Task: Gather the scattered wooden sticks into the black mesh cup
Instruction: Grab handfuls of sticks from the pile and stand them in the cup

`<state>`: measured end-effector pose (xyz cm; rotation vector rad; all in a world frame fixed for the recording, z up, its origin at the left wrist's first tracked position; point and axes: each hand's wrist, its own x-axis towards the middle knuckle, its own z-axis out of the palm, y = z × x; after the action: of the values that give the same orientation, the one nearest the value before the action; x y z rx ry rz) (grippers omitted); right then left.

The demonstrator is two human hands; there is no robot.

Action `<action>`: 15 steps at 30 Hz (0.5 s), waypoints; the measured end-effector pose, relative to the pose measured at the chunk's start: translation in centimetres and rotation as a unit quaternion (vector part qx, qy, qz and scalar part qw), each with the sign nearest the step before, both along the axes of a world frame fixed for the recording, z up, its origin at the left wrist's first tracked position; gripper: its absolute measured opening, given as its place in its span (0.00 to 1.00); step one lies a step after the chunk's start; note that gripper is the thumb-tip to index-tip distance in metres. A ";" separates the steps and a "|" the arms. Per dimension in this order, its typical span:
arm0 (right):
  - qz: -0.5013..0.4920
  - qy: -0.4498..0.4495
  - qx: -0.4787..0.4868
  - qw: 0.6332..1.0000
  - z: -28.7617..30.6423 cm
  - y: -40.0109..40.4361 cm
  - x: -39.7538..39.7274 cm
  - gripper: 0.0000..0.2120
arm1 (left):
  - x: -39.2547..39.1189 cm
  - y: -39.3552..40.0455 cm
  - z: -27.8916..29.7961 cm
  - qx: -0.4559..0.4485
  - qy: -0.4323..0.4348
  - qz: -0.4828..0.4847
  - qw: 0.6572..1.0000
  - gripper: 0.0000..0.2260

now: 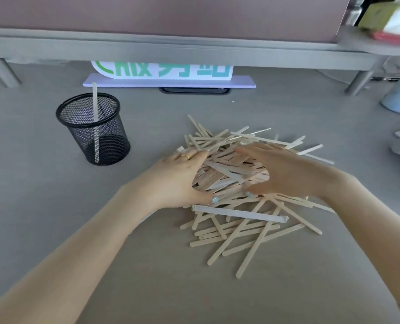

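Left hand (178, 176) and right hand (285, 170) cup pile of wooden sticks (236, 183) at tabletop (42, 206) centre, fingers spread, grip released, pressing inward, nothing clenched yet. Black mesh cup (93, 129) upright, far left of pile, well apart, 1 stick (95, 113) inside. Best: squeeze sticks parallel into 1 bundle before lifting; near strays likely need second pass.

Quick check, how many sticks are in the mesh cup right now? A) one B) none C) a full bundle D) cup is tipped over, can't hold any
A: a single wooden stick stands upright in the black mesh cup; the rest lie in the pile on the desk.
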<state>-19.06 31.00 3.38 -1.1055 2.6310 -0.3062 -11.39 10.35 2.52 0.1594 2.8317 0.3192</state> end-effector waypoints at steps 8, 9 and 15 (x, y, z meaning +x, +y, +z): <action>-0.022 0.045 -0.040 0.998 -0.9 0.2 -1.0 0.40 | -0.1 0.6 0.0 0.010 0.060 0.064 0.996 0.32; -0.033 0.038 -0.031 0.998 -1.1 0.3 -1.2 0.42 | 0.0 0.5 0.1 0.031 0.050 0.077 0.995 0.32; -0.018 0.007 -0.054 0.998 -1.5 0.2 -0.7 0.35 | 0.0 0.7 0.3 0.039 0.039 0.100 0.993 0.27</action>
<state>-19.71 31.19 1.92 -1.0981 2.6758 -0.4540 -11.37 11.10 2.83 -0.0984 2.9191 0.4767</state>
